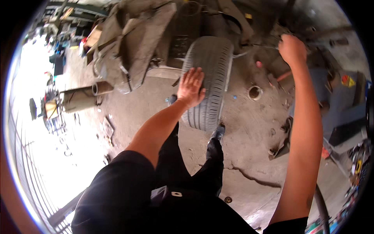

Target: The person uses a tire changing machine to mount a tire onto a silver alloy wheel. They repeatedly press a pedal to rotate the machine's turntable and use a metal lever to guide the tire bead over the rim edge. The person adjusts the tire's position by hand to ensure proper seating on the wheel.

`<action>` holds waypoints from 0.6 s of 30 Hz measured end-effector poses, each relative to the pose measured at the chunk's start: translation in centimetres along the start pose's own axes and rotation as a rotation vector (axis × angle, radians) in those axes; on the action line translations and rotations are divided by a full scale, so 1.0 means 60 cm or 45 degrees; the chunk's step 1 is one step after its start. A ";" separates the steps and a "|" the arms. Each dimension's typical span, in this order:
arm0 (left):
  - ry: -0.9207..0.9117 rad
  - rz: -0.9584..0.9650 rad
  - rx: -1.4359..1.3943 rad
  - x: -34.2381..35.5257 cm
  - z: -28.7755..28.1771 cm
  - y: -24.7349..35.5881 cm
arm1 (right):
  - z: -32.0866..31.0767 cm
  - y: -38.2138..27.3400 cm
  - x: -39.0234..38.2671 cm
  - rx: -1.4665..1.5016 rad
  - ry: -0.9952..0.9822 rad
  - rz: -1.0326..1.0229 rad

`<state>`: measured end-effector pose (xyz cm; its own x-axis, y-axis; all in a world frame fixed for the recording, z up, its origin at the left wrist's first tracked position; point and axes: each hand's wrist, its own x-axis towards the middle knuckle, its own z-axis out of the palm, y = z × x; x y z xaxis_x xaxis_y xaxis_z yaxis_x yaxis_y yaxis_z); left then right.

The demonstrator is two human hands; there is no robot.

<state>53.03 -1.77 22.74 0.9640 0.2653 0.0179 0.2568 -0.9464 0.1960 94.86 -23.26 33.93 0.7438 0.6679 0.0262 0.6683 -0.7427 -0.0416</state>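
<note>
A worn black tyre [213, 85] stands upright on its tread in front of me, between my feet and a large dusty machine. My left hand [191, 87] lies flat against the left part of its tread, fingers stretched out. Farther right and ahead, my right hand [292, 48] is raised and closed beside the machine's metal parts. Whatever its fingers wrap round, if anything, is hidden behind the hand. A thin rod [259, 46] runs from near the tyre toward that hand.
Bulky sheet-metal parts [150, 43] rise left of the tyre. A metal pipe [80, 97] lies at the left. A small round can [255, 93] stands on the floor to the right. Grey machinery [343, 105] occupies the far right. A crack [253, 178] crosses the concrete.
</note>
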 end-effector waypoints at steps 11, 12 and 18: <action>-0.012 -0.024 -0.141 -0.018 -0.008 -0.016 | -0.007 -0.024 0.009 0.011 0.047 -0.051; -0.016 -0.024 -0.149 -0.018 -0.005 -0.017 | -0.010 -0.028 0.008 0.013 0.059 -0.042; -0.092 -0.017 -0.150 -0.027 0.001 -0.035 | -0.016 -0.046 0.021 -0.028 -0.043 0.018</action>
<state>50.94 -0.24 22.23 0.9641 0.2598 -0.0554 0.2640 -0.9134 0.3098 93.95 -20.44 35.02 0.7530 0.6580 -0.0077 0.6578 -0.7529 -0.0196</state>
